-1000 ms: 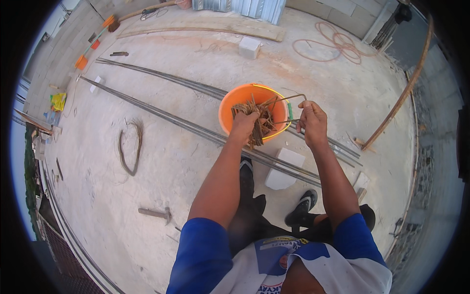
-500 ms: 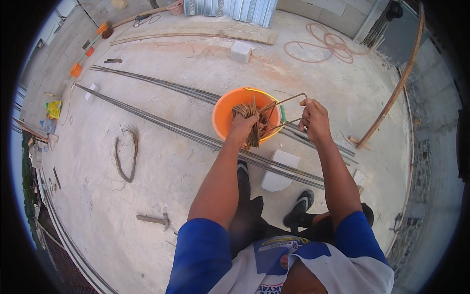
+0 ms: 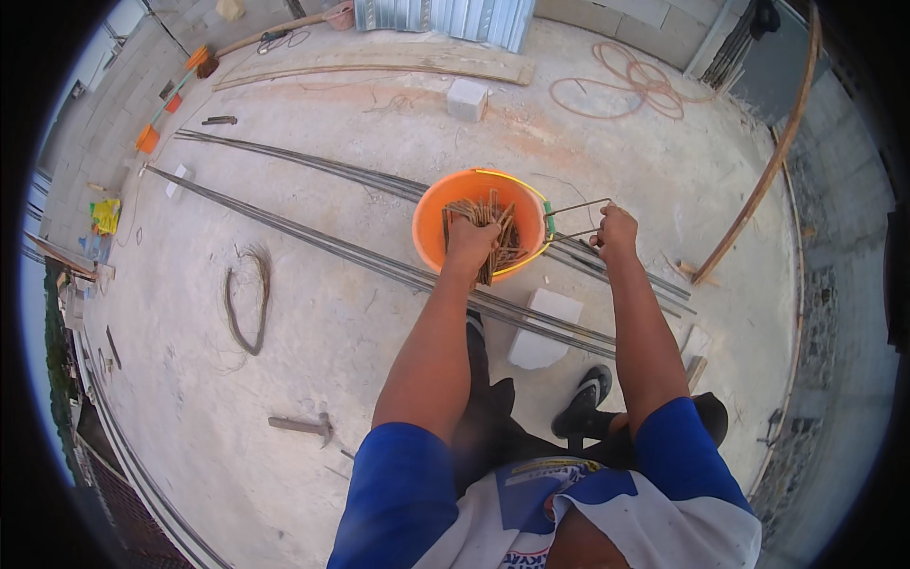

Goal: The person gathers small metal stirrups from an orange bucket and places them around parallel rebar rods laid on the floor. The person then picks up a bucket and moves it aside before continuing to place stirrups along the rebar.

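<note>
The left hand (image 3: 471,237) is down inside the orange bucket (image 3: 431,220), fingers pressed together around a bunch of rusty stirrups (image 3: 498,228). The bunch stands on end, its long axis running roughly from six to twelve o'clock, leaning a little toward the bucket's far rim.

The right hand (image 3: 614,230) sits just beside the bucket at its three o'clock side, fingers pinching one bent wire stirrup (image 3: 576,220). That stirrup lies flat, its long axis pointing from the hand toward nine o'clock, with its far end touching the bucket's rim. So the loose stirrup is already in the right hand, while the rest of the pile lies under the left, which is clearly the nearer hand to the bucket's contents.

The bucket rests on the concrete floor (image 3: 332,332), straddling long rebar (image 3: 313,242) that runs from ten o'clock to four o'clock across the floor. A white block (image 3: 542,327) sits at the bucket's five o'clock, near the person's sandalled foot (image 3: 588,398). A coil of wire (image 3: 248,299) lies well apart at eight o'clock, and a hammer (image 3: 301,426) further toward seven.
</note>
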{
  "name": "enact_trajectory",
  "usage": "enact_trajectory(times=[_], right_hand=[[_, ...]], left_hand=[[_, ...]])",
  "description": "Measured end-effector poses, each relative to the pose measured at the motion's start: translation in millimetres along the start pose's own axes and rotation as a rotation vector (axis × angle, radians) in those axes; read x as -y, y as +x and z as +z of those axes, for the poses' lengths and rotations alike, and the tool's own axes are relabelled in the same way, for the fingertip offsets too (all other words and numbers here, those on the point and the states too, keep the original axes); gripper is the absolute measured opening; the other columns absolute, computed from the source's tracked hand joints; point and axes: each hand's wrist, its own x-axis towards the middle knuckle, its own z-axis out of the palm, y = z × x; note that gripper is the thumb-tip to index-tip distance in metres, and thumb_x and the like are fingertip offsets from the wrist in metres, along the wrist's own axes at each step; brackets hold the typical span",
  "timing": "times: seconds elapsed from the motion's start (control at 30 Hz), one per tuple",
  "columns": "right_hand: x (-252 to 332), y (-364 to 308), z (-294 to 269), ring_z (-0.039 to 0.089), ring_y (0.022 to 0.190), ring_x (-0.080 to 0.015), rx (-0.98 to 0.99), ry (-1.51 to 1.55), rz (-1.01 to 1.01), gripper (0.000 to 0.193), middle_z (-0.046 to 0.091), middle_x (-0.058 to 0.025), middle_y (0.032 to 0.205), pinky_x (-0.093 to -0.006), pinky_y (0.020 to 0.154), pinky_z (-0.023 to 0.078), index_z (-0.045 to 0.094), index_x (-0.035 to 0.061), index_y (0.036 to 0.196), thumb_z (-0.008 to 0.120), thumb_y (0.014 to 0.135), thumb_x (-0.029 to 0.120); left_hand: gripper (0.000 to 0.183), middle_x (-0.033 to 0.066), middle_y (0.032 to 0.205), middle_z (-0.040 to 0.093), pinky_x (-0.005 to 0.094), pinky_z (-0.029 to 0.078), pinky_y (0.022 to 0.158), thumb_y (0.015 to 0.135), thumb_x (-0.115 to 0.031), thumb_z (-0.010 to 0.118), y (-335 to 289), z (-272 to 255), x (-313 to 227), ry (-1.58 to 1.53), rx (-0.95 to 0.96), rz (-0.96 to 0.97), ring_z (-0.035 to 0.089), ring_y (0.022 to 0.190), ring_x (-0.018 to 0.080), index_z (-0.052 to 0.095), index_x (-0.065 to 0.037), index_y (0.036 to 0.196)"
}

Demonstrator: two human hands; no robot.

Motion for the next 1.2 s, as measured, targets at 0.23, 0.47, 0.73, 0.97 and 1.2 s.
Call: enact_trajectory(times=[0.23, 0.47, 0.73, 0.97, 1.2], right_hand=[[20, -30, -25, 0.038, 0.045, -0.0088, 0.351, -0.103, -0.157, 0.028, 0.042, 0.0011, 0.058, -0.0296, 0.042, 0.041, 0.058, -0.0005, 0.106, 0.045, 0.099, 0.024], [10, -54, -67, 0.054, 0.061, -0.0116, 0.507, -0.337, -0.259, 0.027, 0.057, -0.0051, 0.072, -0.0268, 0.059, 0.047, 0.057, -0.0002, 0.105, 0.047, 0.099, 0.024], [-35, -72, -47, 0.058, 0.084, -0.0154, 0.533, -0.064, -0.134, 0.022, 0.062, -0.0086, 0.095, -0.0299, 0.078, 0.050, 0.052, 0.0023, 0.099, 0.062, 0.092, 0.020], [-36, -87, 39, 0.058, 0.091, -0.0166, 0.758, -0.115, -0.292, 0.028, 0.061, -0.0108, 0.103, -0.0311, 0.085, 0.049, 0.044, 0.0055, 0.097, 0.069, 0.085, 0.009], [-22, -95, 43, 0.058, 0.072, -0.0120, 0.854, -0.227, -0.232, 0.023, 0.058, -0.0069, 0.086, -0.0295, 0.066, 0.053, 0.043, 0.0065, 0.086, 0.066, 0.089, 0.010]], left_hand=[[0.013, 0.0092, 0.072, 0.065, 0.0322, 0.048, 0.056, 0.085, -0.009, 0.064, 32, -14, 18, -0.423, -0.121, 0.081, 0.060, 0.059, 0.0164, 0.066, 0.004, 0.085], [0.016, 0.0048, 0.080, 0.066, 0.0299, 0.050, 0.061, 0.086, -0.008, 0.064, 11, -41, -6, -0.230, -0.065, 0.100, 0.062, 0.066, 0.0139, 0.066, 0.001, 0.099], [0.015, 0.0056, 0.081, 0.064, 0.0290, 0.050, 0.064, 0.089, -0.008, 0.063, -20, -62, -41, -0.213, 0.245, 0.229, 0.060, 0.071, 0.0133, 0.064, 0.001, 0.100], [0.013, 0.0042, 0.077, 0.061, 0.0293, 0.049, 0.062, 0.091, -0.009, 0.062, -24, -61, -38, -0.369, 0.388, 0.246, 0.056, 0.065, 0.0131, 0.062, 0.000, 0.100], [0.010, 0.0039, 0.075, 0.059, 0.0287, 0.048, 0.059, 0.093, -0.010, 0.060, -16, -72, -30, -0.376, 0.320, 0.218, 0.054, 0.062, 0.0132, 0.062, 0.000, 0.095]])
